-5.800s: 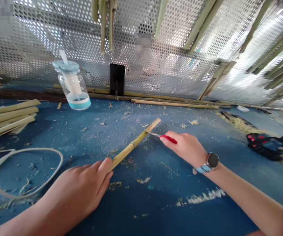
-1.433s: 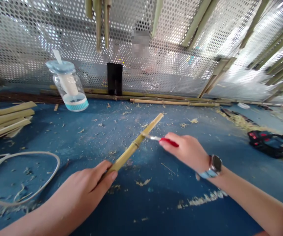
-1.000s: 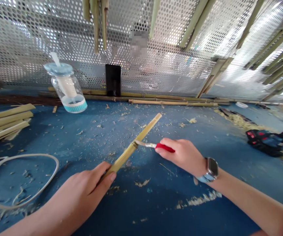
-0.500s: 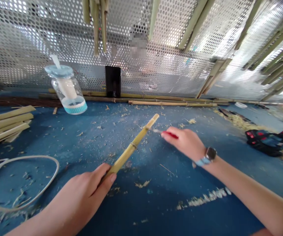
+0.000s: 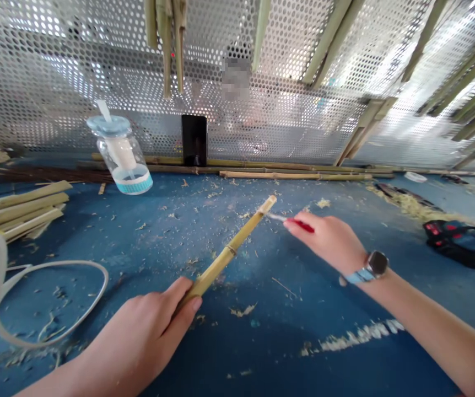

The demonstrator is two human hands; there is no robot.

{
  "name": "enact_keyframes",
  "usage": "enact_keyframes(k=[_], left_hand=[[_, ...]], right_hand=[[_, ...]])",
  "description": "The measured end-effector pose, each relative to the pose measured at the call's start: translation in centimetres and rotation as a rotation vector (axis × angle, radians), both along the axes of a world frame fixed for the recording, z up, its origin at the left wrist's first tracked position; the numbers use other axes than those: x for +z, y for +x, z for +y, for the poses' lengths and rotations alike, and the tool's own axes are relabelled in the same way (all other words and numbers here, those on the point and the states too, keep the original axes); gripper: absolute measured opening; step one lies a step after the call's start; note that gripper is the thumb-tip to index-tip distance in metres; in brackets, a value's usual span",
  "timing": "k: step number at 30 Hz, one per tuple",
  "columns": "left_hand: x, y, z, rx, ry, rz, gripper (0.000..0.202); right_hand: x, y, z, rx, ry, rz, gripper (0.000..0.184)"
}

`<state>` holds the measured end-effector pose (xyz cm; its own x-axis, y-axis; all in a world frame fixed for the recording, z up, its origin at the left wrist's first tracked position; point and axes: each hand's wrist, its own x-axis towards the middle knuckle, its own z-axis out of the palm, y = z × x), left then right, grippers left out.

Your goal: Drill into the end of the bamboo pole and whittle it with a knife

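My left hand (image 5: 150, 325) is shut around the lower end of a bamboo stick (image 5: 229, 253), which slants up and away across the blue work table (image 5: 237, 342). My right hand (image 5: 324, 242) grips a red-handled craft knife (image 5: 299, 223). Its small blade points left, close to the stick's far end. I cannot tell whether the blade touches the bamboo. A smartwatch with a light blue strap (image 5: 370, 269) sits on my right wrist.
Wood shavings litter the table. A lidded glass jar (image 5: 122, 157) and a black phone (image 5: 194, 140) stand at the back, before long bamboo poles (image 5: 295, 175). Split bamboo strips (image 5: 14, 212) and a white plastic strip loop (image 5: 47, 300) lie left; a red-black power tool (image 5: 464, 242) lies right.
The knife blade has shifted from the stick's middle toward its far end. My right hand has moved up and to the right. My left hand still holds the stick.
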<state>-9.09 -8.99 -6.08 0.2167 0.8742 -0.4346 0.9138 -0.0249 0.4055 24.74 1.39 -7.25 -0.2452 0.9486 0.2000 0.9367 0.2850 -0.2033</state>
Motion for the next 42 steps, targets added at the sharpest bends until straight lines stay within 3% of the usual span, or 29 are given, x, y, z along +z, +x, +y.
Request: enact_keyframes(k=[2,4,8,10,15,21,26,32,36,39,42], left_hand=[[-0.1,-0.1,0.0,-0.003,0.021,-0.006,0.054],[-0.3,-0.2,-0.1,-0.002,0.049,-0.021,0.052],[-0.7,-0.6,-0.2,-0.002,0.106,-0.056,0.049],[-0.9,-0.7,-0.2,-0.005,0.138,-0.059,0.048],[-1.2,-0.8,-0.2,-0.012,0.156,-0.047,0.048],[-0.6,-0.5,-0.2,0.01,0.166,-0.095,0.046],[-0.6,-0.7,0.0,0.043,0.125,-0.152,0.043],[-0.9,-0.9,0.2,0.062,0.129,-0.158,0.04],[-0.9,-0.9,0.2,0.055,0.084,-0.143,0.039],[-0.7,-0.8,0.3,0.074,0.06,-0.154,0.039],[-0.3,-0.7,0.5,0.117,0.013,-0.202,0.038]], right_hand=[[-0.1,-0.5,-0.6,0.128,-0.079,0.03,0.075],[-0.2,-0.5,-0.4,0.171,-0.095,0.038,0.074],[-0.2,1.3,2.2,-0.079,0.028,-0.013,0.076],[-0.1,1.6,2.4,-0.101,0.039,-0.008,0.075],[-0.4,0.1,-0.2,0.159,-0.052,0.018,0.075],[-0.6,1.5,1.6,-0.083,0.082,-0.027,0.083],[-0.7,0.2,0.0,0.166,0.019,0.025,0.074],[-0.6,2.2,2.6,-0.063,0.1,0.051,0.077],[-0.8,-0.1,0.1,0.152,-0.059,0.125,0.072],[-0.8,-0.8,-1.0,0.249,-0.058,0.113,0.07],[-0.6,1.3,0.9,0.073,0.063,0.089,0.078]])
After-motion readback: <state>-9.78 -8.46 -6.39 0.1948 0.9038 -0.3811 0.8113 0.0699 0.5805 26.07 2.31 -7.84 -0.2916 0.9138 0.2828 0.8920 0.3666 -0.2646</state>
